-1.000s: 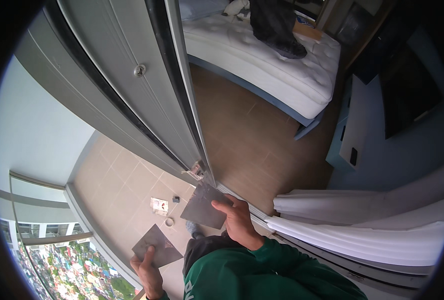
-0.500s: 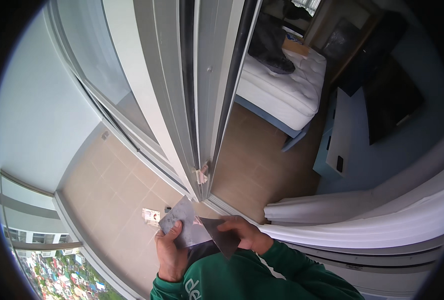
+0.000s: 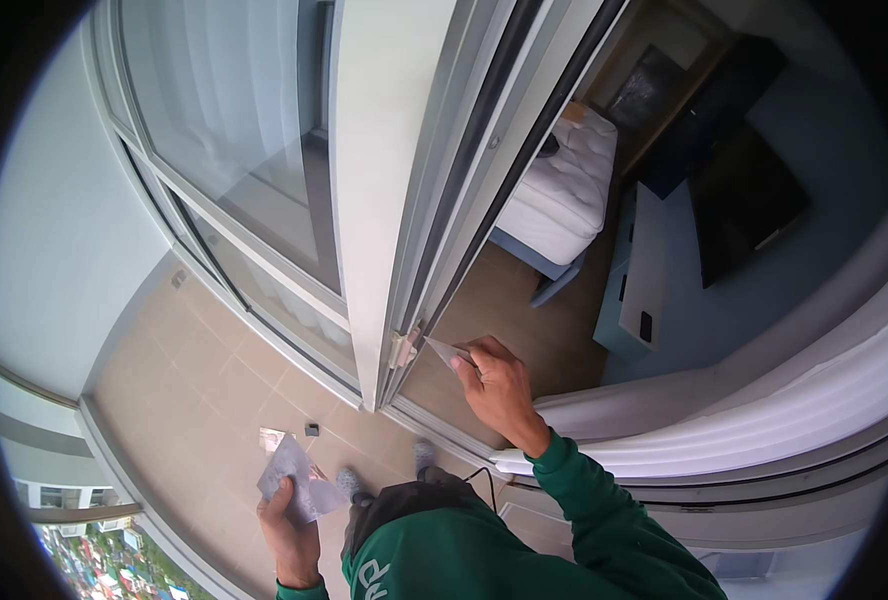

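My left hand (image 3: 291, 530) holds a stiff grey sheet (image 3: 292, 478), which looks like sandpaper, low over the tiled floor. The thumb lies flat on its pale, faintly marked face. Raised at the doorway, my right hand (image 3: 499, 390) pinches a second grey sheet (image 3: 446, 351) between thumb and fingers. That sheet's pointed corner is close to a pinkish-white fitting (image 3: 402, 349) on the edge of the sliding door frame (image 3: 379, 220); whether they touch, I cannot tell.
A small printed packet (image 3: 270, 436) and a little dark box (image 3: 312, 430) lie on the tiles (image 3: 204, 370) near my feet. White curtains (image 3: 684, 450) hang at right. Inside are a bed (image 3: 564, 185) and a low cabinet (image 3: 634, 290). A balcony edge (image 3: 114, 450) runs along the left.
The two sheets were together in front of my body. My right hand has carried its sheet up to the door frame, while the left has dropped lower and leftward. The view has shifted.
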`<action>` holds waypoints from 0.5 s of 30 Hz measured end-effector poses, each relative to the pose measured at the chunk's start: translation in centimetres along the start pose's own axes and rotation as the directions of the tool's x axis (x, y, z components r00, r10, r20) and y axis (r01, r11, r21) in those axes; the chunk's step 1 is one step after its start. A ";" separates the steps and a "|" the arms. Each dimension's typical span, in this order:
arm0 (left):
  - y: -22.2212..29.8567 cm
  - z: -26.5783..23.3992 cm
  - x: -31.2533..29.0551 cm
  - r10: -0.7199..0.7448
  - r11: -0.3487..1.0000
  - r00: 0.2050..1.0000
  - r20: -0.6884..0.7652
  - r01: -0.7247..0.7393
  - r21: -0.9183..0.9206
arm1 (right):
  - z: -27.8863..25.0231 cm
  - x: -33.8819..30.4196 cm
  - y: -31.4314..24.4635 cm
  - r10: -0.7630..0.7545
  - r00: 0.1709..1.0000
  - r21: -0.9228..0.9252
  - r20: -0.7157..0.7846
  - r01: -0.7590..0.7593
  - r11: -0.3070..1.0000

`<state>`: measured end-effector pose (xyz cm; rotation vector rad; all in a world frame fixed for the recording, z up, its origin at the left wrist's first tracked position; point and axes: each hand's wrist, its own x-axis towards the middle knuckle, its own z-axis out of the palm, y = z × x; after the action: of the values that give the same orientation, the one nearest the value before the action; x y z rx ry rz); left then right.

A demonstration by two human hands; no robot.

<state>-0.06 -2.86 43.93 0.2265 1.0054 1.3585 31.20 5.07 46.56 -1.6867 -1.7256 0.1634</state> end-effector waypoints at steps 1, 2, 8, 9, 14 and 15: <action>0.0 -0.6 0.0 -0.006 1.000 1.000 -0.012 0.006 -0.001 | 0.2 0.2 -0.2 -0.015 1.000 -0.029 0.000 0.015 0.999; 0.0 -1.1 -0.1 -0.012 1.000 1.000 -0.025 0.012 -0.001 | 0.3 0.4 -0.5 -0.013 1.000 -0.044 0.001 0.013 0.999; 0.0 -2.6 -0.1 -0.030 0.999 0.998 -0.050 0.029 -0.026 | 1.0 1.4 -1.3 -0.026 1.000 -0.121 0.017 0.028 0.992; 0.1 -2.7 0.0 -0.030 0.999 0.999 -0.039 0.029 -0.036 | 1.1 1.6 -1.2 -0.031 0.999 -0.131 0.022 0.034 0.991; 0.5 -3.0 0.4 -0.028 0.998 0.999 -0.025 0.027 -0.051 | 1.3 2.0 -1.3 -0.052 0.998 -0.140 0.022 0.054 0.989; 0.6 -3.0 0.4 -0.027 0.998 0.999 -0.029 0.025 -0.049 | 1.4 2.0 -1.3 -0.063 0.998 -0.142 0.018 0.065 0.988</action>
<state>-2.58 -3.56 42.38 0.1571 0.9953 1.3641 29.55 7.24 47.04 -1.7319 -1.8367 0.0224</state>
